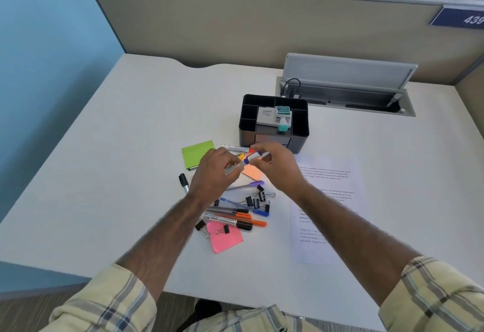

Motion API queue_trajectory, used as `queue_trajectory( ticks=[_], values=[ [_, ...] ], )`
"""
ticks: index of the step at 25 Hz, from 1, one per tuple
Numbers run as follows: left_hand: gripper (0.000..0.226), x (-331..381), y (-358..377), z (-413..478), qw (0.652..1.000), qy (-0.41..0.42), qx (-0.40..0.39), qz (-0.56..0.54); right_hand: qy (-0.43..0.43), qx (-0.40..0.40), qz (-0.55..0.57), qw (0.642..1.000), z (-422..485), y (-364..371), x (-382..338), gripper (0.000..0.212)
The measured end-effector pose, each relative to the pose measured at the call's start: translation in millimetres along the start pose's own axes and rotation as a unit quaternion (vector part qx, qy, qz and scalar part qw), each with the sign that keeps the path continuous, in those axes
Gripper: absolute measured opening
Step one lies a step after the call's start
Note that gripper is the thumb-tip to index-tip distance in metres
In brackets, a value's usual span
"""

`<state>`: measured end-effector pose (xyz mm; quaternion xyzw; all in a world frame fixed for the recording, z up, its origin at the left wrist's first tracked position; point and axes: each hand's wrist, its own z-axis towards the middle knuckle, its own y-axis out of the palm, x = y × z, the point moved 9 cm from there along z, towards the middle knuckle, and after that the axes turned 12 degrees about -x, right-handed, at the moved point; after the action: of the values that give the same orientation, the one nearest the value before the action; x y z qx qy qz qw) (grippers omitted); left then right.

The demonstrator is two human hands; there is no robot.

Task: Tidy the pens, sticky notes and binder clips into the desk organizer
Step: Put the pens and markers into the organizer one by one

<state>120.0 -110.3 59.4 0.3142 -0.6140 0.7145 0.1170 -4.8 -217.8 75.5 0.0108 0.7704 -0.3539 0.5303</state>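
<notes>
black marker: 1, lying alone on the desk, at 9 o'clock from the left hand.
green sticky pad: 1, flat on the desk, at 8 o'clock from the organizer.
left hand: fingers curled round the lower barrel of the blue-banded marker, raised over the clutter.
pink sticky pad: 1, at 6 o'clock from the pen pile; 2 black binder clips touch its upper edge.
pen pile: 5 lying close together, 1 blue, 1 dark, 2 orange-capped and 1 black-capped; 1 purple-capped pen lies apart at 12 o'clock.
white marker: 1, on the desk between the green sticky pad and the organizer.
blue-banded marker: 1, white barrel, tilted, held off the desk between both hands, at 7 o'clock from the organizer and outside it.
orange sticky pad: 1, under the hands, partly hidden.
clip cluster: about 5 black clips overlapping, at 2 o'clock from the pen pile; the exact count cannot be told.
organizer: 1, black, with several compartments; its middle holds 1 white box and 1 teal-and-white item.
right hand: fingertips pinching the upper end of the blue-banded marker.
printed sheet: 1, at 5 o'clock from the organizer, under the right forearm.
cable hatch: 1, lid raised, at 2 o'clock from the organizer.
</notes>
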Motion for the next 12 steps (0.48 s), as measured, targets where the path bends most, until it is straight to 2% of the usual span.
queue_trajectory(
  ticks=[3,6,9,12],
  values=[
    [0.016,-1,-15,13,0.998,-0.014,0.017,-0.063,-0.023,0.018,0.062,0.998,11,-17,-26,0.014],
    [0.014,-15,-25,23,0.990,-0.060,0.043,-0.120,-0.056,0.069,0.042,0.995,22,-38,-52,0.015],
    [0.018,-41,-29,18,0.987,-0.140,0.052,-0.055,-0.081,0.170,-0.033,0.981,28,-68,-66,0.019],
    [0.015,-71,-24,-3,0.975,-0.220,0.034,0.009,-0.076,0.202,-0.101,0.971,38,-75,-63,0.021]
  ],
)
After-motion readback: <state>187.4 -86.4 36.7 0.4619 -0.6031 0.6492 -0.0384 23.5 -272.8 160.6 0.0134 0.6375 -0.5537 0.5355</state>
